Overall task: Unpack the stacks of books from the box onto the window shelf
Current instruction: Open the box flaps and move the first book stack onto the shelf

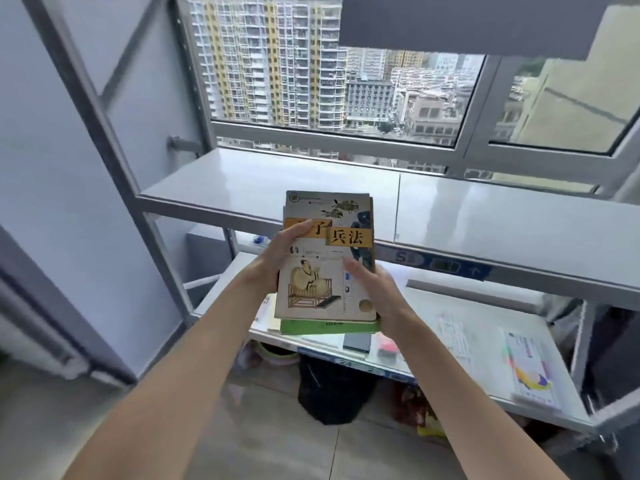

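Step in hand: carrying a stack of books (327,271) toward the window shelf (263,181); the box is not in view.
Left hand: the left hand (282,258) is clamped on the stack's left edge, thumb lying across the top cover.
Right hand: the right hand (375,292) is clamped on the right edge and lower corner, fingers over the cover.
Stack position: held in the air in front of the shelf's front edge, above the lower shelf (485,334), not yet resting on anything.
Stack make-up: a pale illustrated book on top, a green book (329,328) beneath; more may lie between.
Next move: probably lift forward over the edge and set the stack flat on the bare grey surface.
Readable writing: the orange band on the cover shows "子" and "兵法"; the first character is hidden by the thumb.
Shelf label: a blue strip (446,266) under the shelf edge shows a "5"; the rest is blurred.
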`<action>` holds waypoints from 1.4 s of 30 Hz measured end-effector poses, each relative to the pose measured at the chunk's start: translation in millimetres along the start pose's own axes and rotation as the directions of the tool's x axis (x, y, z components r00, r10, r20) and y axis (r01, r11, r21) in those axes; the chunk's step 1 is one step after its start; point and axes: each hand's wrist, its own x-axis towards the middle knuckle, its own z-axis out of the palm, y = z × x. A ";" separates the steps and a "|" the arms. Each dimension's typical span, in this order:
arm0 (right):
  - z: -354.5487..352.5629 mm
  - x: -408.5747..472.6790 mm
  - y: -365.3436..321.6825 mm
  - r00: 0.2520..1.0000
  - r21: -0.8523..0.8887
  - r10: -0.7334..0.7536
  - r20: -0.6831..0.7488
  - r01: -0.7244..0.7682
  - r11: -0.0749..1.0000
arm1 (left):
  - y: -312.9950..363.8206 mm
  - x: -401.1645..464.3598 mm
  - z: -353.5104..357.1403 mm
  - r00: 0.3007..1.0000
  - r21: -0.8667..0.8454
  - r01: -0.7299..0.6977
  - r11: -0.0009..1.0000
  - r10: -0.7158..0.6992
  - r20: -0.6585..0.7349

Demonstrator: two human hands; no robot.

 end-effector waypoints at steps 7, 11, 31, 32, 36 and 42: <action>88.5 86.1 -9.1 0.999 0.022 -0.011 0.045 0.010 1.000 | 45.3 23.5 -111.2 0.997 0.062 -0.073 0.995 0.074 -0.017; 142.0 131.0 -13.2 0.999 0.029 -0.024 0.027 0.023 0.999 | 71.0 44.7 -178.3 0.998 0.114 -0.063 0.992 0.063 -0.001; 266.0 335.8 -59.8 0.925 -0.136 -0.366 -0.100 0.352 0.926 | 188.9 168.1 -349.7 0.946 0.084 -0.323 0.943 0.320 0.046; 266.8 343.8 -61.6 0.914 -0.135 -0.396 -0.092 0.383 0.914 | 193.4 171.3 -352.9 0.938 0.122 -0.345 0.931 0.344 0.036; 267.8 366.9 -56.4 0.888 -0.183 -0.458 -0.049 0.443 0.878 | 198.4 182.3 -368.0 0.914 0.230 -0.404 0.885 0.400 0.069; 275.5 380.1 -49.0 0.922 -0.166 -0.380 -0.070 0.365 0.916 | 181.6 201.5 -394.7 0.918 0.202 -0.397 0.896 0.384 0.100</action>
